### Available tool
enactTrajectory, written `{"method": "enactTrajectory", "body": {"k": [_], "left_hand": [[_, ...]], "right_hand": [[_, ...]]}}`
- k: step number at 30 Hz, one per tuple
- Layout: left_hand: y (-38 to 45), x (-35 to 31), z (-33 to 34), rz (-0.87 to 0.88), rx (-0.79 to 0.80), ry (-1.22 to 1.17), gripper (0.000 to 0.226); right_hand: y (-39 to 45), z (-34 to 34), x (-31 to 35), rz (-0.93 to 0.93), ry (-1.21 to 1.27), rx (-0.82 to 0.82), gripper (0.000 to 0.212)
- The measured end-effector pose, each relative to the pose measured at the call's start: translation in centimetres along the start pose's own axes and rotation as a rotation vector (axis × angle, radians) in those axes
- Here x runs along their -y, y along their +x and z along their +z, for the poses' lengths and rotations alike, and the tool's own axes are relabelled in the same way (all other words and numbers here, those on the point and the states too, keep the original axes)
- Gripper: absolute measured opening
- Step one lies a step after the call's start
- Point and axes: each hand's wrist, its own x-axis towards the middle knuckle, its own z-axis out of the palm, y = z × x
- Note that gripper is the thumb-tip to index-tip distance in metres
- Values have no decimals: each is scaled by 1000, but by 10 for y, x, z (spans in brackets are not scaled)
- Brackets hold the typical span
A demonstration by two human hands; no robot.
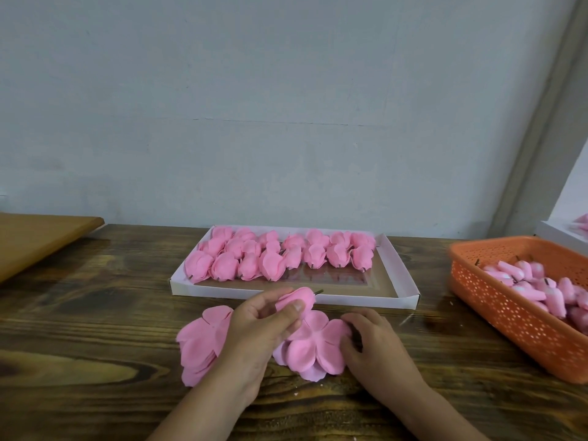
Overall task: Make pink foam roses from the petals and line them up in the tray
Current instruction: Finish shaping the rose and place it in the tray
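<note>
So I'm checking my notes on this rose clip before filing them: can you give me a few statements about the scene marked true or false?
1. The left hand holds a rose. True.
2. The tray is full to its near edge. False: roses fill only the far part, and the near strip is bare.
3. The right hand touches the petals on the table. True.
4. The basket is blue. False: it is orange.
5. The basket is left of the tray. False: it is on the right.
</note>
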Motion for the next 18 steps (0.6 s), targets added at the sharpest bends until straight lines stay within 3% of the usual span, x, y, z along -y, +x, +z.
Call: {"method": "enactTrajectory", "body": {"k": [5,10,13,18], "left_hand": [[1,1,-1,7,12,-5,44],[2,2,-1,10,17,-4,46],[2,2,-2,13,18,3,44],[2,3,-2,12,11,15,45]], "right_hand": [[0,0,1,-9,18,-39,29],[-1,-2,4,12,109,-87,6],[-4,-4,8,70,297,-115,16],[-1,-11,12,330,717,-141,6]]}}
